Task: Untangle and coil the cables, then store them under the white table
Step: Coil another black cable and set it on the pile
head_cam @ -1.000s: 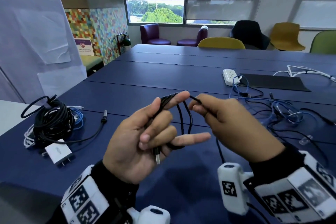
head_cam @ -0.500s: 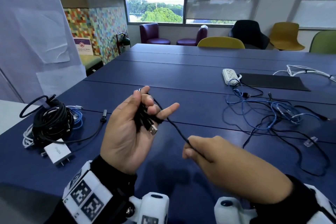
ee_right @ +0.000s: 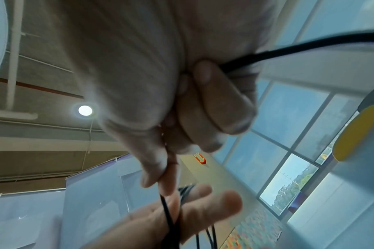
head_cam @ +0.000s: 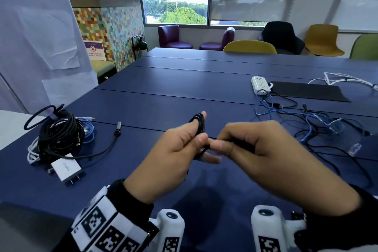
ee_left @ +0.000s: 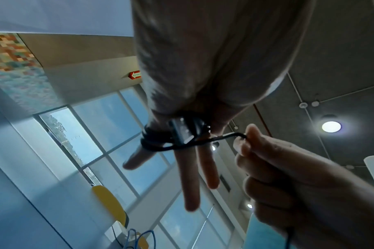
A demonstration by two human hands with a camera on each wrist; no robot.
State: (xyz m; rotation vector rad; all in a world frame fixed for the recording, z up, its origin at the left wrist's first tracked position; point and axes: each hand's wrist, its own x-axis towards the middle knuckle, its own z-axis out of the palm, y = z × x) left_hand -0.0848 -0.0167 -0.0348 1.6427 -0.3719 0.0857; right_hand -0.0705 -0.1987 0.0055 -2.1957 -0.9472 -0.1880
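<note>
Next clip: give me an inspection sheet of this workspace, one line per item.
Surface: blue table, several panels joined.
Job's things: thin black cable wound round the left hand's fingers; coiled cable pile at left.
Clutter: white charger; white power strip; black mat.
Grippers: left hand holds the wound loops; right hand pinches the cable's free run.
Cables: loose blue and black tangle at right; white cable far right.
Surroundings: windows, coloured chairs, mosaic wall.

Cool window daylight, blurry wrist views
</note>
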